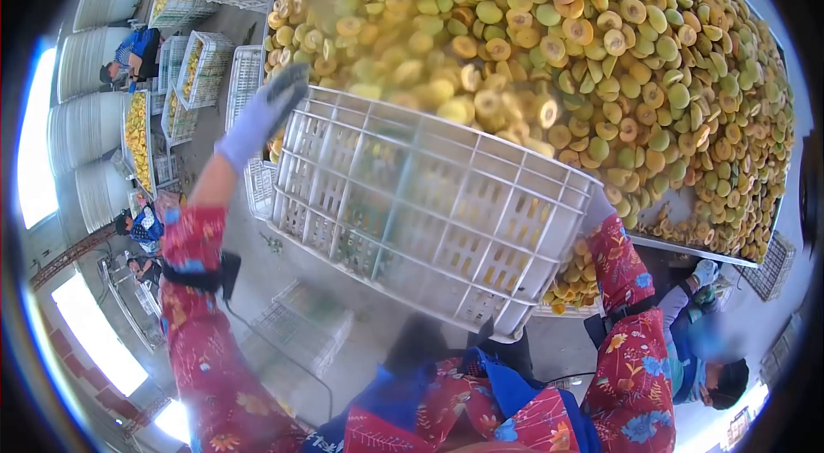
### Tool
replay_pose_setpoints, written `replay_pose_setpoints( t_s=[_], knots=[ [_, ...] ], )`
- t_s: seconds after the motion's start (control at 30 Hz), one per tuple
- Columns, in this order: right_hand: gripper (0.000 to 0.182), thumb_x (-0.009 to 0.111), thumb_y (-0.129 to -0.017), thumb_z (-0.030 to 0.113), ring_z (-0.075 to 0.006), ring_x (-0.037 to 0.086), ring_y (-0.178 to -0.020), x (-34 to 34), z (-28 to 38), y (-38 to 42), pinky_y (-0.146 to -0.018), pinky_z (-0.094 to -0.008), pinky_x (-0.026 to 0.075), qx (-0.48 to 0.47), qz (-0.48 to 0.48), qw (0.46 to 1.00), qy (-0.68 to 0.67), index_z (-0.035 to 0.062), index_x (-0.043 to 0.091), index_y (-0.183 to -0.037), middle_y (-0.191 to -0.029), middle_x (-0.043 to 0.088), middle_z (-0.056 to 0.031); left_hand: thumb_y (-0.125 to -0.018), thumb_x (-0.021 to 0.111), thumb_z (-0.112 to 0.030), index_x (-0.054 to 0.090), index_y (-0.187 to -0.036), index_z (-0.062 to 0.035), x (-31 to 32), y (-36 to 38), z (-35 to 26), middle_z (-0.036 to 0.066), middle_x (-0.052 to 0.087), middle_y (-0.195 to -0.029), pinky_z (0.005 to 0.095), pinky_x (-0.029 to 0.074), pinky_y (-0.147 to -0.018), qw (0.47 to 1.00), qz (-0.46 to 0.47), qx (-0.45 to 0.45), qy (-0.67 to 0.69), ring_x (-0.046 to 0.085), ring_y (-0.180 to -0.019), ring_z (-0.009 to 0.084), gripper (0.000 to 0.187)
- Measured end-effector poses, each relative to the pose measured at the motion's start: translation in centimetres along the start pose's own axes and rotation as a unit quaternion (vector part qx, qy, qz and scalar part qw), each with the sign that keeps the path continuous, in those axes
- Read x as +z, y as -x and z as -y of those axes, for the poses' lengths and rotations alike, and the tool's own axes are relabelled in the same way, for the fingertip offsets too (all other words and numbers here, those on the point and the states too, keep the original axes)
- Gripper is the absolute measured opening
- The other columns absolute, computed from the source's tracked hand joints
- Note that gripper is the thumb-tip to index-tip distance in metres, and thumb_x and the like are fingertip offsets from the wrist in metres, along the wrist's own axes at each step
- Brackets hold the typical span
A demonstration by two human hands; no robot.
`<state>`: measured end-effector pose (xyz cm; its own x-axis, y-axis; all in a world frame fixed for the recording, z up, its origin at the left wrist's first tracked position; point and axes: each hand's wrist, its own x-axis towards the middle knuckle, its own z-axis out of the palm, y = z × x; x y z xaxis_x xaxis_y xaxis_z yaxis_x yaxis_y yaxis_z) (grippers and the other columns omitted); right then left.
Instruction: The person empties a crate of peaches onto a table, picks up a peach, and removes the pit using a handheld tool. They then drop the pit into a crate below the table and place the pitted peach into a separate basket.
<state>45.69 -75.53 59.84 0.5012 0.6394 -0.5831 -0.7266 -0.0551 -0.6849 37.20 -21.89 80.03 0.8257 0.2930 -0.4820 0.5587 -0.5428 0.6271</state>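
Observation:
A white plastic crate (412,204) hangs tilted between my hands, its mouth turned toward a big heap of halved yellow-green fruit (652,101), which look like peaches or apricots. Blurred fruit halves (481,97) tumble past its upper rim onto the pile. My left hand (270,110), in a pale glove with dark fingers, is closed on the crate's upper left corner. At the opposite end, my right hand (598,206), also gloved, grips the crate; its fingers are mostly hidden.
A metal-edged table (687,251) bears the heap. Crates of fruit (203,67) stand at left, and a stack of crates (296,324) sits on the floor below. A co-worker (699,341) is close on the right; other people (133,54) are farther left.

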Motion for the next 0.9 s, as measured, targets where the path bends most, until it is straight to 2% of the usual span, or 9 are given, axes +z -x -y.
replay_pose_setpoints(
  t_s=[0.03, 0.1, 0.2, 0.3, 0.33, 0.43, 0.6, 0.7, 0.9],
  knots=[
    [0.026, 0.05, -0.098, 0.011, -0.0191, 0.069, -0.082, -0.4, -0.3, -0.2, -0.072, -0.0308, 0.058, -0.047, 0.022, 0.996, 0.078, -0.0034, 0.061, -0.117, -0.101, 0.07, -0.0107, -0.097, 0.054, -0.034, 0.046, -0.142, -0.0096, 1.9, 3.3, -1.9, 0.012, 0.053, -0.138, 0.0411, 0.033, -0.112, 0.984, -0.044, 0.04, -0.17, 0.045, -0.133, 0.0263, 0.052],
    [0.027, 0.053, -0.097, 0.017, -0.0173, 0.068, -0.084, -0.9, -1.6, -0.4, -0.075, -0.0294, 0.057, 0.044, -0.066, 0.982, -0.172, -0.0009, 0.063, -0.115, -0.102, 0.07, -0.0083, -0.092, 0.059, -0.038, 0.047, -0.141, -0.0085, 5.1, 8.0, -3.7, 0.014, 0.047, -0.143, 0.0444, 0.029, -0.115, 0.932, -0.048, 0.153, -0.326, 0.041, -0.135, 0.0336, 0.058],
    [0.028, 0.05, -0.098, 0.021, -0.0163, 0.066, -0.09, -0.1, -1.9, 0.6, -0.08, -0.0275, 0.055, 0.079, -0.162, 0.966, -0.187, 0.0009, 0.064, -0.113, -0.101, 0.07, -0.0055, -0.082, 0.066, -0.045, 0.049, -0.138, -0.01, 10.5, 14.0, -4.7, 0.018, 0.043, -0.143, 0.0564, 0.023, -0.114, 0.915, 0.032, 0.212, -0.341, 0.035, -0.136, 0.0408, 0.068],
    [0.033, 0.041, -0.102, 0.021, -0.0239, 0.065, -0.102, -5.5, -9.7, 2.6, -0.091, -0.0388, 0.053, 0.085, -0.116, 0.965, -0.22, 0.0009, 0.057, -0.123, -0.115, 0.066, -0.012, -0.078, 0.068, -0.048, 0.052, -0.136, -0.013, 14.8, 20.1, 0.0, 0.017, 0.041, -0.142, 0.0639, 0.022, -0.111, 0.881, 0.137, 0.293, -0.344, 0.034, -0.135, 0.0395, 0.07],
    [0.027, 0.047, -0.098, 0.021, -0.0213, 0.065, -0.095, -8.1, -16.9, 4.5, -0.081, -0.0385, 0.053, 0.039, -0.149, 0.983, -0.096, 0.0049, 0.061, -0.114, -0.105, 0.068, -0.0096, -0.077, 0.069, -0.048, 0.053, -0.134, -0.0143, 15.9, 21.5, 2.2, 0.016, 0.042, -0.14, 0.0633, 0.023, -0.111, 0.873, 0.108, 0.321, -0.35, 0.036, -0.134, 0.0384, 0.068],
    [0.022, 0.06, -0.088, 0.028, -0.0203, 0.066, -0.088, -1.1, -19.2, 8.1, -0.068, -0.0436, 0.051, 0.121, -0.236, 0.906, -0.33, 0.0106, 0.064, -0.1, -0.093, 0.069, -0.0085, -0.076, 0.071, -0.045, 0.057, -0.127, -0.0183, 17.3, 23.1, 5.7, 0.013, 0.046, -0.133, 0.0612, 0.025, -0.11, 0.847, 0.019, 0.377, -0.373, 0.04, -0.129, 0.0345, 0.059],
    [0.022, 0.06, -0.089, 0.028, -0.0206, 0.066, -0.089, 5.6, -22.0, 8.4, -0.069, -0.0436, 0.051, 0.122, -0.264, 0.857, -0.425, 0.0104, 0.064, -0.101, -0.094, 0.069, -0.0087, -0.074, 0.074, -0.031, 0.065, -0.108, -0.0251, 17.9, 20.9, 5.6, 0.004, 0.055, -0.112, 0.0572, 0.029, -0.108, 0.814, -0.074, 0.407, -0.408, 0.052, -0.114, 0.0273, 0.036],
    [0.023, 0.059, -0.089, 0.029, -0.0209, 0.066, -0.089, 7.4, -22.2, 7.8, -0.069, -0.0436, 0.051, 0.125, -0.261, 0.849, -0.442, 0.0102, 0.064, -0.101, -0.095, 0.069, -0.0088, -0.071, 0.074, -0.029, 0.066, -0.099, -0.0267, 17.0, 19.4, 6.7, 0.001, 0.057, -0.107, 0.0549, 0.034, -0.105, 0.77, -0.031, 0.476, -0.424, 0.054, -0.108, 0.0239, 0.029],
    [0.023, 0.059, -0.09, 0.029, -0.0213, 0.066, -0.09, 9.3, -21.4, 6.9, -0.071, -0.0436, 0.051, 0.136, -0.249, 0.843, -0.457, 0.01, 0.064, -0.103, -0.096, 0.069, -0.0091, -0.072, 0.072, -0.033, 0.064, -0.112, -0.0261, 12.0, 9.1, -2.2, 0.007, 0.059, -0.108, 0.0442, 0.05, -0.087, 0.759, -0.147, 0.481, -0.414, 0.058, -0.101, 0.0255, 0.042]
  ],
)
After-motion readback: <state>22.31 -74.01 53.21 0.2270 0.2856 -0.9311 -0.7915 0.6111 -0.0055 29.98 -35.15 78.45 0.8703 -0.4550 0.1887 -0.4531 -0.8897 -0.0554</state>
